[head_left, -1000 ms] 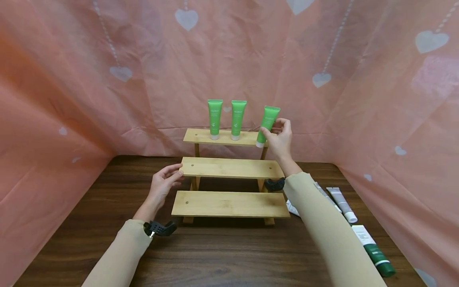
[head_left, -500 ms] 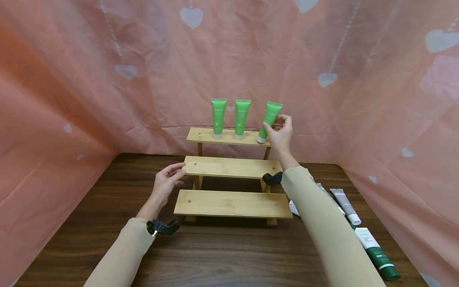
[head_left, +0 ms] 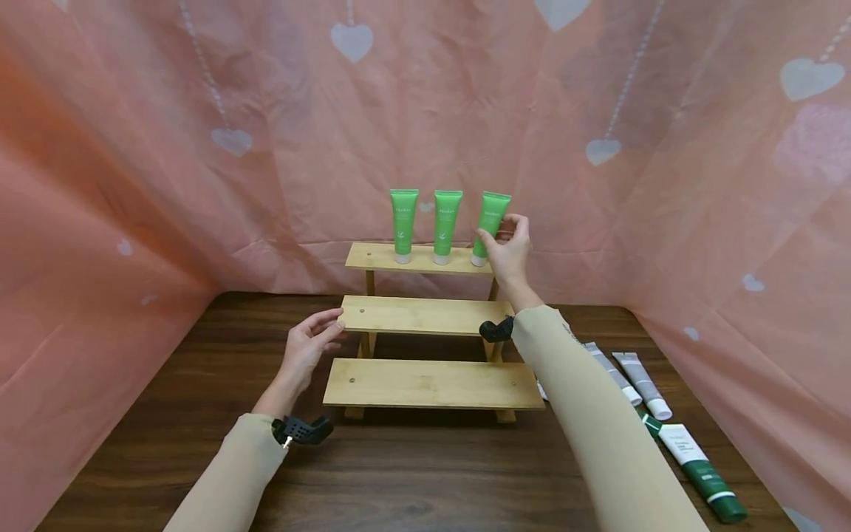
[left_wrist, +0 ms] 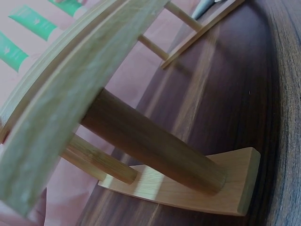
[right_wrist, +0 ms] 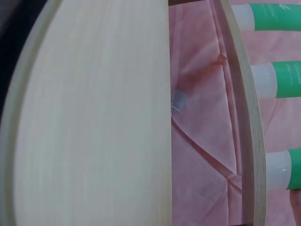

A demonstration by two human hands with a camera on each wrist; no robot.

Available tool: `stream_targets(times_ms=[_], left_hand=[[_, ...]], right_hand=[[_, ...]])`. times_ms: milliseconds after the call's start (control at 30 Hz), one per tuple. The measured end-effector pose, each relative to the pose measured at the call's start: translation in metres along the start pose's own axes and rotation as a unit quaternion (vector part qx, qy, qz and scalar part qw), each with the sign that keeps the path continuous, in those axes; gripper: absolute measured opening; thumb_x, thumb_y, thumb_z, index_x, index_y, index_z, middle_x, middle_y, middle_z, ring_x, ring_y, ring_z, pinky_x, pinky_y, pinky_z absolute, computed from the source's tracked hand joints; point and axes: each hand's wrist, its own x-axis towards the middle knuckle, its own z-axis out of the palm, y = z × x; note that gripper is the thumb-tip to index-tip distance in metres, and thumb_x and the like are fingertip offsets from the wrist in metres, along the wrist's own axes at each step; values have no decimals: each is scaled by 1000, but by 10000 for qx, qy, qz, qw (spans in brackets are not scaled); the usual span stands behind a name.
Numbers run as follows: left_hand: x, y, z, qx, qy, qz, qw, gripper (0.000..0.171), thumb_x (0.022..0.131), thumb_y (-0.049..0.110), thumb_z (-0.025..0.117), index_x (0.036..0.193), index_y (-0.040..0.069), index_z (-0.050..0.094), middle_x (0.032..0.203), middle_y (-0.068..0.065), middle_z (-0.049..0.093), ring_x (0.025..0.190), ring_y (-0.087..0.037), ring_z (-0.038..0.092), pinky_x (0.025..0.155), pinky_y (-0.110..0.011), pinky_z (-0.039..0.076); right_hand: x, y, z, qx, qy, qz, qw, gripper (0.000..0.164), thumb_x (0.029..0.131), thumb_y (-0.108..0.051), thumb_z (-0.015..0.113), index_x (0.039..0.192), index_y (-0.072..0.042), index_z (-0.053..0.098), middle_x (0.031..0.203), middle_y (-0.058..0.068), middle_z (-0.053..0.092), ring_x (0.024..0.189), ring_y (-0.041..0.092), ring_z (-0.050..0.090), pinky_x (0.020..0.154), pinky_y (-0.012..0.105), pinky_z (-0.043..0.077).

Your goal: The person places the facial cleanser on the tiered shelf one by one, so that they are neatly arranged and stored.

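Observation:
A three-tier wooden stand [head_left: 425,315] faces me, and three green squeeze tubes are on its top shelf, white caps down. Two of them, the left tube [head_left: 403,222] and the middle tube [head_left: 446,225], stand upright by themselves. My right hand [head_left: 510,255] pinches the rightmost green tube [head_left: 493,213] between thumb and fingers; it leans slightly right, its cap at the shelf. In the right wrist view the white caps [right_wrist: 278,170] line up along the shelf edge. My left hand [head_left: 307,351] pinches the left end of the middle shelf; its fingers are mostly hidden in the left wrist view.
At the right of the dark wood table [head_left: 412,480] lie a white-and-green tube [head_left: 703,473], a grey tube [head_left: 641,384] and another grey tube [head_left: 612,373] partly behind the right sleeve. A pink heart-print curtain [head_left: 286,185] surrounds the table.
My right hand has moved the rightmost green tube left, closer to the middle tube, and brought it straighter with its cap down at the shelf. My left hand stays at the middle shelf's end.

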Motion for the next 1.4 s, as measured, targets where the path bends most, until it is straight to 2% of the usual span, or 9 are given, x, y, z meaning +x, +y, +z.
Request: stream_targets(times_ms=[167,433,700,867,1033,1167,1267,1400], left_hand=[[0,-2,1,-68,29,12,10000,42,86,21,69,122,2,59,96,0,66,82,-15,65,83,-47,49],[-1,-1,3,-56,6,-19,10000,42,86,20,69,122,2,59,96,0,66,80,-14,65,72,-31,54],[1,1,2,-36,28,38,10000,43,85,22,69,122,3,59,92,2,66,83,-17,65,75,-36,53],[2,3,3,-41,4,42,10000,44,85,23,70,122,3,59,91,2,65,88,-24,64,75,-35,53],[4,2,3,-59,38,70,10000,43,85,22,70,121,3,60,92,2,66,96,-37,60,74,-36,53],[4,0,4,-48,31,60,10000,42,85,22,70,121,3,60,93,1,66,97,-38,60,75,-37,53],[5,0,4,1,29,31,10000,43,85,23,69,122,3,59,95,-1,65,95,-35,61,77,-40,52],[5,1,3,28,24,23,10000,42,86,23,69,122,4,60,96,-1,65,95,-34,62,82,-46,50]], right_hand=[[1,1,0,123,25,9,9999,46,78,-8,75,112,2,45,101,15,56,87,25,57,79,29,48],[1,2,-2,151,26,-40,9999,46,78,-5,75,113,2,45,102,15,56,87,24,55,78,26,48],[0,2,-1,170,-227,-145,9995,46,80,-6,73,115,0,44,105,17,54,91,25,56,82,30,49],[-2,1,-3,192,-358,-24,9992,46,81,-2,71,117,2,43,106,19,55,91,28,56,81,30,49],[-11,-18,-6,162,-512,233,9983,45,81,4,67,118,10,42,108,27,54,94,36,55,82,35,48],[-18,-32,-9,66,-580,376,9976,44,82,8,64,119,14,40,111,31,52,98,41,53,84,38,47],[-19,-28,-11,45,-645,490,9967,44,83,7,64,119,13,40,112,30,52,99,41,53,85,39,47],[-15,-8,-11,73,-692,587,9958,42,83,2,66,118,10,44,110,27,53,98,38,54,85,37,47]])
